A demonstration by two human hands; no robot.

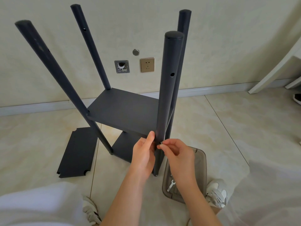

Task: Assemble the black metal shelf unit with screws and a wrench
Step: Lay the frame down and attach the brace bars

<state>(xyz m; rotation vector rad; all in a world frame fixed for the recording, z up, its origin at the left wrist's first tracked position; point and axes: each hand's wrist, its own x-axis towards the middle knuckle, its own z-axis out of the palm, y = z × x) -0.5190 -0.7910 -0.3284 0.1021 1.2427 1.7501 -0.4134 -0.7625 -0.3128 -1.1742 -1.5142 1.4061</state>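
Gripping the near post [169,95] of the shelf unit [127,110], upright on the floor tiles [228,128], with the left hand [143,154], thumb pointing up. Pinching a tiny screw [161,143] against that post with the right hand [177,152], wrist bent.

The shelf unit [125,110] in front of me is matt black all over, poles and boards alike, and the loose panel [78,150] on the floor is the same black. The floor tiles [236,128] are cream with pale marbled clouding. The wall [228,46] is off-white and the skirting [40,106] white. The socket [147,64] is gold. The screw [161,142] pinched in my right hand [177,154] is silver. The box [201,168] is a smoky translucent grey, my shoes [217,191] white and grey, my trousers [40,204] white.
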